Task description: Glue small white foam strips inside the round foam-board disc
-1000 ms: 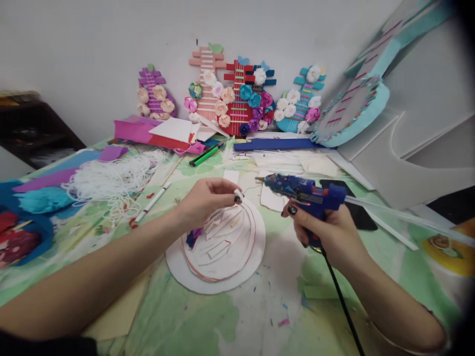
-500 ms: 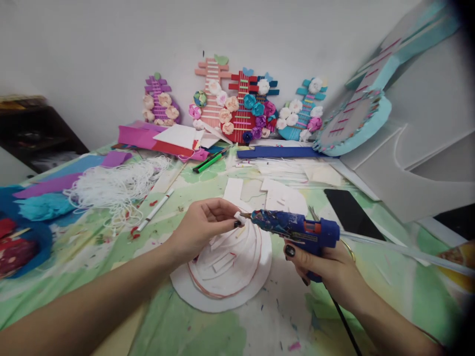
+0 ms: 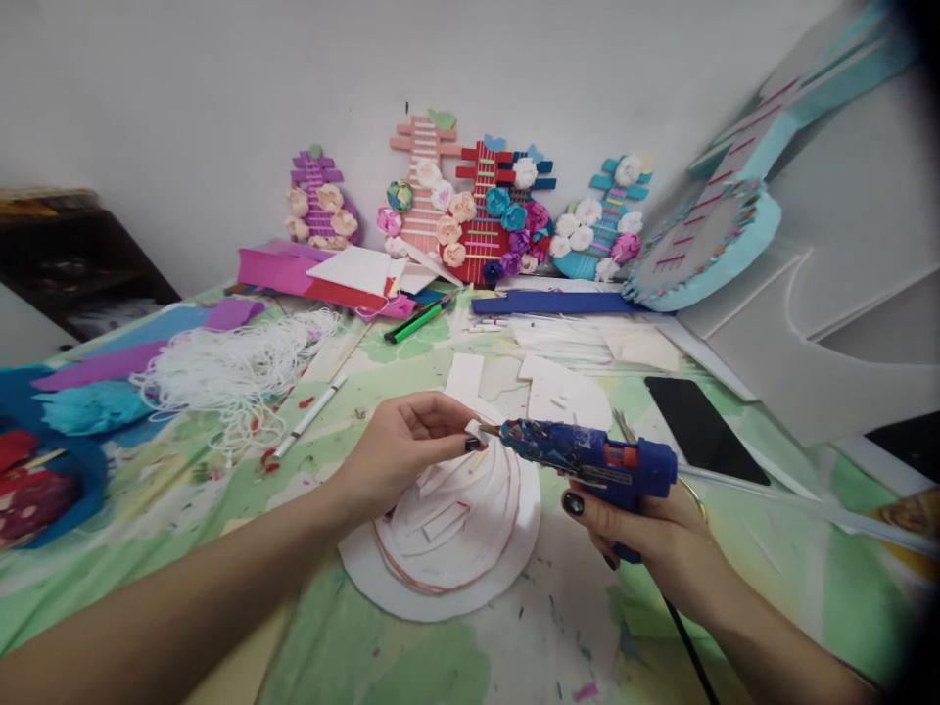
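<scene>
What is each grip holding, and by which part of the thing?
The left grip pinches a small white piece; which part is too small to tell. The right grip holds a blue glue gun by its handle.

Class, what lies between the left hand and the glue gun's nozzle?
In the head view, a small white piece lies between them: the left hand pinches it, and the glue gun points its nozzle at it.

Dim, soft light leaves a faint shadow on the tablecloth (image 3: 411, 671) below my right hand (image 3: 653, 534), with blur, stretching and black vignetting off to its right.
</scene>
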`<state>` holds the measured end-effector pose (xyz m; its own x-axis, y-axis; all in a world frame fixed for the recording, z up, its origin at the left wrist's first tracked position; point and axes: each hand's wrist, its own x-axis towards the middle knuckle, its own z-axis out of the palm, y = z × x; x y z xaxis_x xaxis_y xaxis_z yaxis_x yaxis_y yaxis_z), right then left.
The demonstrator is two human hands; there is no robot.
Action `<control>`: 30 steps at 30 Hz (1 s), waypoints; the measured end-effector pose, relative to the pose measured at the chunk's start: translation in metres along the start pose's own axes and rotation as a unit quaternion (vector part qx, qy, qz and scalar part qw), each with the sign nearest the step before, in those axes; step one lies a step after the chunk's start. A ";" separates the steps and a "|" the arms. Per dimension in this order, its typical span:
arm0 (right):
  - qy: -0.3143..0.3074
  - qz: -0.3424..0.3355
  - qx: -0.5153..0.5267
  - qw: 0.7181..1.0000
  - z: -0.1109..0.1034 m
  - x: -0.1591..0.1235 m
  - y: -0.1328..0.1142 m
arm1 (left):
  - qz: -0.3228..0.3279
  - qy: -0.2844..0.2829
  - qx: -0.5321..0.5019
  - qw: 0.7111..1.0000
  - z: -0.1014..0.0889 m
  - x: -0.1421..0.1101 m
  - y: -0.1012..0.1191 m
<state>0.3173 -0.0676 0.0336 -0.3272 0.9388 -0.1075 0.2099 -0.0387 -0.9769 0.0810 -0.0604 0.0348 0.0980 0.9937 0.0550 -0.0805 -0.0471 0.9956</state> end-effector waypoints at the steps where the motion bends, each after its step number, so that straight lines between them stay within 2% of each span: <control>1: -0.002 0.000 0.004 1.000 0.000 0.000 0.000 | 0.000 0.002 -0.001 1.000 0.000 0.000 0.000; 8: -0.008 0.005 0.002 1.000 -0.002 -0.003 -0.004 | -0.013 0.023 -0.040 0.999 0.000 0.000 0.004; 13: 0.000 -0.017 -0.022 1.000 -0.003 -0.001 -0.011 | -0.004 0.030 -0.043 0.999 0.000 0.000 0.004; 17: 0.012 -0.030 -0.050 0.998 -0.006 0.000 -0.011 | 0.017 0.056 0.011 0.998 -0.005 0.001 0.005; 20: 0.049 -0.051 -0.042 0.997 -0.012 0.001 -0.007 | 0.030 0.031 0.107 0.993 -0.009 -0.001 0.011; 23: 0.073 -0.087 -0.013 0.993 -0.017 0.002 -0.004 | 0.049 -0.042 0.253 0.965 -0.008 -0.007 0.021; 27: 0.081 -0.114 0.013 0.990 -0.017 0.004 -0.008 | 0.077 -0.167 0.412 0.892 0.001 -0.021 0.027; 28: 0.079 -0.119 0.013 0.990 -0.017 0.004 -0.009 | 0.075 -0.182 0.435 0.879 0.004 -0.025 0.026; 30: 0.077 -0.125 0.011 0.989 -0.016 0.004 -0.010 | 0.073 -0.167 0.463 0.867 0.007 -0.031 0.024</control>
<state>0.3290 -0.0580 0.0461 -0.2223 0.9608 0.1657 0.1197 0.1956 -0.9734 0.0831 -0.0935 0.0574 0.4482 0.8926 0.0494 0.7005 -0.3850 0.6009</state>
